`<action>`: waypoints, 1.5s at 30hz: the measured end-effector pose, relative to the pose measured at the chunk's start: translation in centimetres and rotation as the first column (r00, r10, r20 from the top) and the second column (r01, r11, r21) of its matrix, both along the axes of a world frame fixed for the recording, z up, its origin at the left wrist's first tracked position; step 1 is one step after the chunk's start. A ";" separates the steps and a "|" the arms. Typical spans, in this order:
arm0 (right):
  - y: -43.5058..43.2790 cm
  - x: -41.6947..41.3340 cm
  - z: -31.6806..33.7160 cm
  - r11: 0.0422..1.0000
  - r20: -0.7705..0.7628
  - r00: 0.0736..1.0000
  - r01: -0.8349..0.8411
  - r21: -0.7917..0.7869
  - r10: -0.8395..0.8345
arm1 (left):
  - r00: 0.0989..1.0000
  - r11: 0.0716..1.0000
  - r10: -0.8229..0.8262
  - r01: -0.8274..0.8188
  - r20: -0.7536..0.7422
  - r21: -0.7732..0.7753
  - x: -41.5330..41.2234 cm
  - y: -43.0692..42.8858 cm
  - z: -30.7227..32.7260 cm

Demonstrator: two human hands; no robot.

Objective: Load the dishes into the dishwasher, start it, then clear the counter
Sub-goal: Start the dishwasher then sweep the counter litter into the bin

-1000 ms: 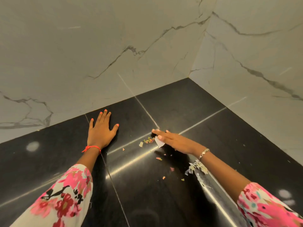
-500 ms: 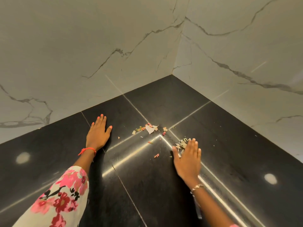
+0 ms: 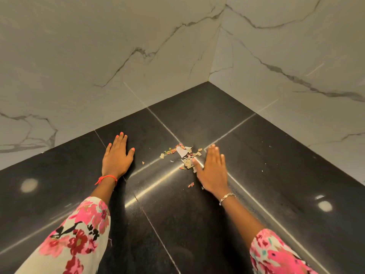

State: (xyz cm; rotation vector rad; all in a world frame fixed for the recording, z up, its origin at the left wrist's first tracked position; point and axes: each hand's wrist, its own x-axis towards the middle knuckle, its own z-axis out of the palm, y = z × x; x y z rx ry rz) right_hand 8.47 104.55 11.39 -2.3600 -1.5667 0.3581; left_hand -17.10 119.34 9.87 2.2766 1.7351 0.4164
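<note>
A: Hands?
B: L hand [image 3: 116,159] flat on black counter [image 3: 276,175], fingers straight, holding nothing. R hand [image 3: 213,171] flat too, fingers together, thumb side touching scraps [image 3: 184,155].
A: Scraps where?
B: Small pile btwn both hands, twd corner of marble walls [image 3: 138,46]; few bits nr R wrist.

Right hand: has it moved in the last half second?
Yes. The right hand slid forward toward the walls; its fingers now reach the counter seam.

Bench [image 3: 197,224]: black, glossy. Walls [image 3: 98,56]: white marble, grey veining. Sleeves [image 3: 79,234]: cream, pink-red floral. Scraps [image 3: 182,152]: beige, pink, white.
</note>
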 end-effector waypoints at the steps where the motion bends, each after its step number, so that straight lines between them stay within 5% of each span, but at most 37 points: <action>1: 0.1 -1.2 0.0 0.995 -0.052 0.994 -0.095 0.031 0.096 | 1.000 1.000 0.000 0.000 0.006 -0.004 0.0 0.0 0.0; 5: 2.3 -1.9 0.9 0.980 -0.325 0.934 -0.096 0.176 0.150 | 1.000 1.000 -0.001 0.002 0.020 -0.008 -0.1 -0.1 0.0; 9: 6.0 1.3 0.7 0.991 -0.162 0.979 -0.118 0.066 0.127 | 1.000 1.000 0.003 -0.003 0.018 -0.004 -0.1 0.1 0.0; 13: 7.1 -0.4 -0.1 0.915 -0.040 0.914 -0.403 0.015 0.404 | 1.000 1.000 0.014 -0.014 0.009 -0.005 0.0 0.1 0.1; 17: 4.6 -2.0 0.6 0.835 -0.274 0.792 -0.542 0.096 0.546 | 0.999 1.000 0.006 -0.007 -0.037 -0.021 0.1 -0.1 0.2; 20: 1.3 -0.3 1.6 0.935 -0.445 0.832 -0.224 0.276 0.331 | 0.994 0.999 0.001 -0.007 -0.105 -0.051 0.1 -0.5 0.3; 23: -2.4 2.6 1.1 0.966 -0.341 0.940 0.065 0.249 0.025 | 0.992 0.990 0.081 -0.091 -0.095 -0.105 1.4 -1.5 0.6; 27: -6.9 5.1 0.4 0.987 -0.247 0.969 0.070 0.142 -0.033 | 0.988 0.978 0.157 -0.156 -0.002 -0.140 7.7 -6.1 1.0; 32: -8.6 5.0 1.0 0.961 -0.409 0.911 0.149 0.233 -0.042 | 0.913 0.963 -0.136 0.214 0.384 -0.167 15.6 -13.4 1.7; 36: -10.0 6.4 1.8 0.907 -0.416 0.903 0.258 0.333 -0.104 | 0.813 0.975 -0.095 0.192 0.574 -0.111 16.2 -13.8 2.6; 42: -11.2 11.7 0.2 0.890 -0.106 0.894 0.446 0.093 -0.436 | 0.878 0.975 -0.114 0.188 0.466 -0.116 13.2 -9.5 2.7; 45: -9.7 10.2 0.0 0.928 0.014 0.928 0.371 0.020 -0.372 | 0.925 0.969 -0.195 0.233 0.326 -0.081 12.0 -7.7 1.8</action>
